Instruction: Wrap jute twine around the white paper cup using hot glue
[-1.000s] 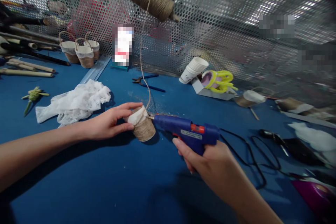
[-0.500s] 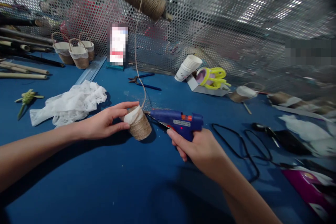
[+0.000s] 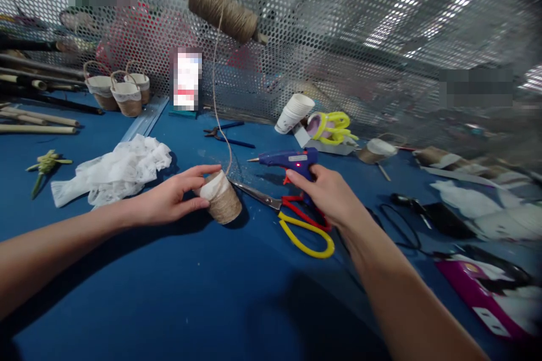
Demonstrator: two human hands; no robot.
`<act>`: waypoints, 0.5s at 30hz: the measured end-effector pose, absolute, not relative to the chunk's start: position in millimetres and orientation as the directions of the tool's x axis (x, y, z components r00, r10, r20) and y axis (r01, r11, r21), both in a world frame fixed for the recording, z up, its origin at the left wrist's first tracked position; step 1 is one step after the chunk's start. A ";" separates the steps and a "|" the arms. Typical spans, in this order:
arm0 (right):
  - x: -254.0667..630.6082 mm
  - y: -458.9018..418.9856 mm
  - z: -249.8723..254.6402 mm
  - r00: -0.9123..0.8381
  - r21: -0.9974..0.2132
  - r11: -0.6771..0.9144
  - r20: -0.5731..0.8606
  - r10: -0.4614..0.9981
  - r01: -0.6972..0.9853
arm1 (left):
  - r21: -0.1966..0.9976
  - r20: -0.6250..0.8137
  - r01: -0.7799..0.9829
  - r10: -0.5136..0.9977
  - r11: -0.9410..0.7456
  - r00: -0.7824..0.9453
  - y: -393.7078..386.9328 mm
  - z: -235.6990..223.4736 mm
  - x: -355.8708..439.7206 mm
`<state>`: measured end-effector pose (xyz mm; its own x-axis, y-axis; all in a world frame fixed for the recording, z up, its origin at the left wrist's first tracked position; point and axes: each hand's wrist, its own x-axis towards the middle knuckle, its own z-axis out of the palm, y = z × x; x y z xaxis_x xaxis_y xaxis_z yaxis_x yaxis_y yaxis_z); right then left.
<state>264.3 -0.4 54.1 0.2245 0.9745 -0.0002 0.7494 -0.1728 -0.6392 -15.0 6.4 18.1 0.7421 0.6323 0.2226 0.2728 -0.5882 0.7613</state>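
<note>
My left hand [image 3: 180, 194] is closed around the white upper part of a small paper cup [image 3: 225, 203], which lies tilted on the blue table. Brown twine is wound about the cup's lower part. A loose strand of twine [image 3: 217, 96] runs from the cup up to a spool [image 3: 222, 9]. In my right hand [image 3: 328, 192] is a blue glue gun [image 3: 285, 159], its red light lit, its nozzle pointing left, apart from the cup. Below it lie scissors [image 3: 271, 200] with one red and one yellow handle, blade tips close to the cup.
White lace [image 3: 122, 166] lies left of the cup, and three small twine baskets [image 3: 127, 98] stand behind it. Pliers [image 3: 231, 135], stacked paper cups [image 3: 294, 113] and a yellow-banded roll [image 3: 328, 127] sit farther back. On the right are a black cord [image 3: 400, 228] and a purple box [image 3: 478, 296].
My right hand has drawn the glue gun up and to the right, its nozzle leaving the cup. The scissors beneath now show. My left hand keeps its hold on the cup.
</note>
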 end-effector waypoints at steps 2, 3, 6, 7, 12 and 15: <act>270.1 16.5 47.8 0.248 -0.600 -0.210 -0.018 0.968 0.772 | 0.747 0.242 0.278 0.636 -0.604 0.733 6.0 17.6 -14.0; 272.2 24.4 43.5 0.254 -0.591 -0.226 -0.037 0.967 0.775 | 0.738 0.255 0.280 0.637 -0.614 0.727 5.6 17.4 -13.5; 276.4 42.2 30.8 0.262 -0.557 -0.269 -0.094 0.960 0.786 | 0.714 0.285 0.290 0.642 -0.638 0.711 4.3 16.9 -12.2; 277.4 45.2 28.5 0.260 -0.547 -0.274 -0.105 0.960 0.791 | 0.710 0.286 0.296 0.645 -0.639 0.708 3.8 16.9 -11.9; 273.7 39.3 36.4 0.210 -0.556 -0.189 -0.028 0.977 0.809 | 0.705 0.283 0.305 0.649 -0.640 0.707 3.1 17.9 -10.6; 254.0 30.1 42.7 0.111 -0.631 -0.065 0.035 0.993 0.773 | 0.696 0.298 0.289 0.631 -0.657 0.717 3.7 18.3 -10.0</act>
